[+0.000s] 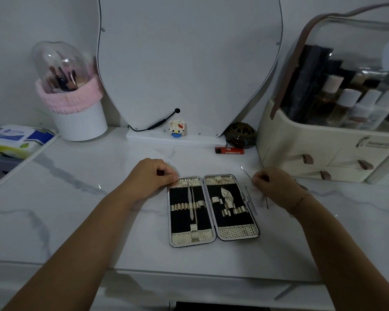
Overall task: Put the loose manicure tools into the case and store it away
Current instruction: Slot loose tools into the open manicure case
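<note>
While one case (pixel 212 209) lies open, right hand (pixel 272 187) pinches one tool (pixel 246 173).

we see a white marbled surface (pixel 81 198) with a curved white panel (pixel 189 63) standing at its back on a flat white base (pixel 148 136). a black cable (pixel 160 124) plugs into the panel low down, and a small block-built cat figure (pixel 177 129) sits on the base just beside it. a dark round openwork object (pixel 240 134) stands at the panel's right foot, with a red lighter (pixel 229 150) lying in front of it. at the left stands a white pot (pixel 81 124) wrapped in a pink band (pixel 67 99), brushes (pixel 63 79) under its clear dome (pixel 58 61). a pack of wipes (pixel 16 140) lies at the far left. on the right we see a cream organiser (pixel 323 149) with bottles (pixel 346 104) under a clear lid (pixel 346 52).
</note>
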